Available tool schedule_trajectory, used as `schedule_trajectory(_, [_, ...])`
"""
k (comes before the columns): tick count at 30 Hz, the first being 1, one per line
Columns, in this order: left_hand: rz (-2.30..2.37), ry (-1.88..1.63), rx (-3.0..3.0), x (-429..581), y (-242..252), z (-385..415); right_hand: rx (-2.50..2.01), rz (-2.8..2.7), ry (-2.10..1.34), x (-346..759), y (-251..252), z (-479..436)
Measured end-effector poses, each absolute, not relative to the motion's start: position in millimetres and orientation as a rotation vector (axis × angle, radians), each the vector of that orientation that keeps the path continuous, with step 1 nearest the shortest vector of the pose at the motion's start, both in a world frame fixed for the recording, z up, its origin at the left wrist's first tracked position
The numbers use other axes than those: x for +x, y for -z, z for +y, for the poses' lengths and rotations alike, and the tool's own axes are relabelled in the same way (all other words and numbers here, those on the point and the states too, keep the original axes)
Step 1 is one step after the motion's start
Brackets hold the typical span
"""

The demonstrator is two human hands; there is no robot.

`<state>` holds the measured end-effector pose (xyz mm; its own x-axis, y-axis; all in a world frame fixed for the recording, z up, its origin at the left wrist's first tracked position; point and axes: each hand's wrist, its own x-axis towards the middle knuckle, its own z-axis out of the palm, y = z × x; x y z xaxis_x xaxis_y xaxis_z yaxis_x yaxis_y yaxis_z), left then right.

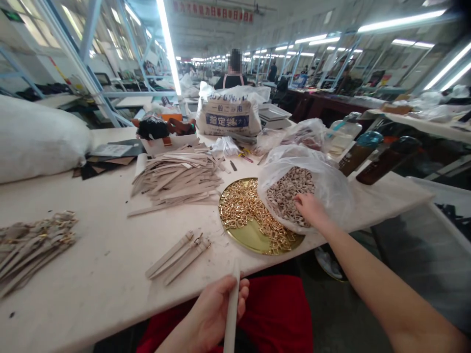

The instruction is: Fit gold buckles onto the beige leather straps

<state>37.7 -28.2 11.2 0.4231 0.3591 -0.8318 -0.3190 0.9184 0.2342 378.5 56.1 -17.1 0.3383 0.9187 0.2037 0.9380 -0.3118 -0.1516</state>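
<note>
My left hand is closed on a pale beige strap, held upright near the table's front edge above my red lap. My right hand reaches into a clear plastic bag of small beige loops; its fingers dig into the loops and are mostly hidden. Beside the bag sits a round gold tray with many gold buckles. A few finished straps lie on the white table before me.
A heap of loose straps lies behind the tray. Buckled straps pile at the left edge. A white sack, a printed bag, bottles and a box of dark parts stand around. A person works at the far end.
</note>
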Motion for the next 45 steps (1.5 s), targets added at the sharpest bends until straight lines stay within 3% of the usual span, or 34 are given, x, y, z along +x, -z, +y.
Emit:
schedule_trajectory(6, [0.773,-0.397,0.098,40,-24,-12,-2.487,-1.871,0.064,372,33,65])
schedule_trajectory(11, [0.709,-0.420,0.019,39,-16,5,-2.571,-2.077,0.216,371,41,68])
schedule_trajectory(24, [0.698,-0.391,-0.110,30,-6,9,-2.532,-1.970,0.237,381,39,60])
schedule_trajectory(30, [0.818,-0.392,0.159,31,-4,2,-2.486,-1.867,0.190,372,26,53])
schedule_trajectory(36, [0.978,-0.533,0.736,36,-7,-12,-2.161,-1.564,-0.197,316,-3,25])
schedule_trajectory(42, [1.063,-0.513,1.077,36,-5,-19,-1.617,-1.355,-1.260,231,-4,-18])
schedule_trajectory(45, [1.094,-0.539,1.125,32,0,-21,-1.387,-1.059,-1.594,214,5,-28])
